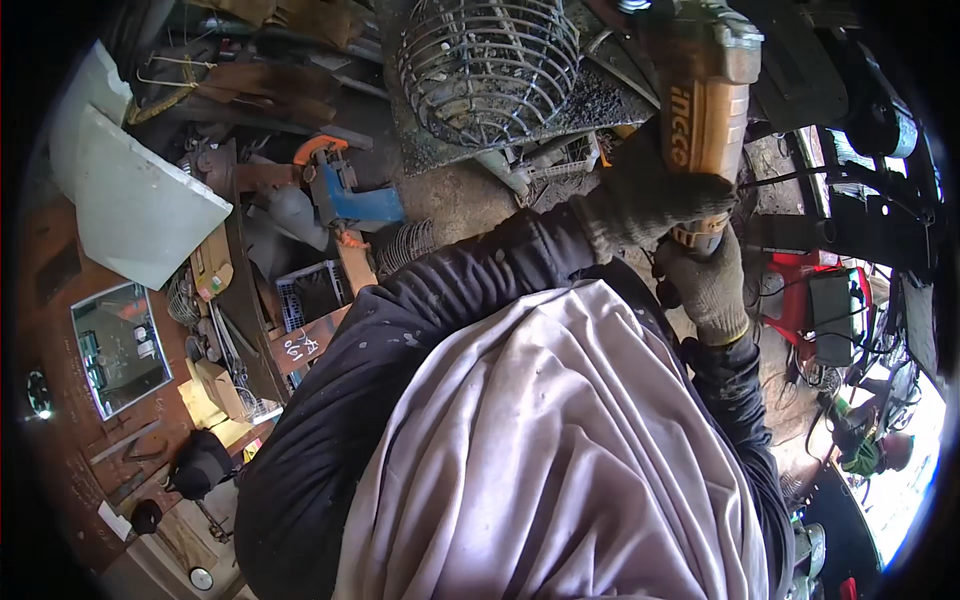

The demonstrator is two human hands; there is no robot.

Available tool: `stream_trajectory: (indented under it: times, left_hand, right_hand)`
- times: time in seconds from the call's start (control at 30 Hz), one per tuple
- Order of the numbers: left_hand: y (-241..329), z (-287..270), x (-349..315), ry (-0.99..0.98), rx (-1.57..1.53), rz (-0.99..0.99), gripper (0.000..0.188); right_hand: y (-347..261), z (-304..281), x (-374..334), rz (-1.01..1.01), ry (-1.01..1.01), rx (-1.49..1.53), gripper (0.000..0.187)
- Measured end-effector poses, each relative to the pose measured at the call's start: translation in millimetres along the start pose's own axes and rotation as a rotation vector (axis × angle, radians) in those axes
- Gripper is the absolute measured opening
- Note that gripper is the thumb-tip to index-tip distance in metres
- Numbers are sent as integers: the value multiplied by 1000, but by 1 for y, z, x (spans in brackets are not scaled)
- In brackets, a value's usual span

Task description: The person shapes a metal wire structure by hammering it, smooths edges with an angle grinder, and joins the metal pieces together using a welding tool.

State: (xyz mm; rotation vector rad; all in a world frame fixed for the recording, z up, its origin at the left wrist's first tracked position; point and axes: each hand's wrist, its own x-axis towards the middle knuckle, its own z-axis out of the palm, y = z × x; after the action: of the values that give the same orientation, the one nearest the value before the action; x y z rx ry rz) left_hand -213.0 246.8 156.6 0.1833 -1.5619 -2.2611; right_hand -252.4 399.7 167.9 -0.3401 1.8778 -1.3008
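Views: 1, head-worn, left of 2 fisheye cameras.
Position: above chest and arms, very near the grey cloth [560, 450] over the torso.
Direction: steeply down and forward, toward gloved hands on a power tool [700, 110].
Edges: workshop clutter bent around rim.
Shared part: none, single view.

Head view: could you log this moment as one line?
left hand: gloved, gripping orange power tool | right hand: gloved, under tool's end | wire fan guard: behind
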Motion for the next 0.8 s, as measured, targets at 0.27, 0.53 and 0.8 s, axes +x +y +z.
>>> stream_trajectory:
  times: [0.27, 0.53, 0.8]
  left_hand:
    - [-17, -3, 5, -35, -71, 36, 55]
    - [-18, -8, 3, 18, 252, 80, 67]
    - [-18, -8, 5, -38, 151, 31, 66]
  right_hand:
    - [13, 1, 10, -140, -34, 147, 47]
    - [30, -6, 11, -229, -156, 264, 57]
    - [24, 7, 11, -126, 3, 121, 52]
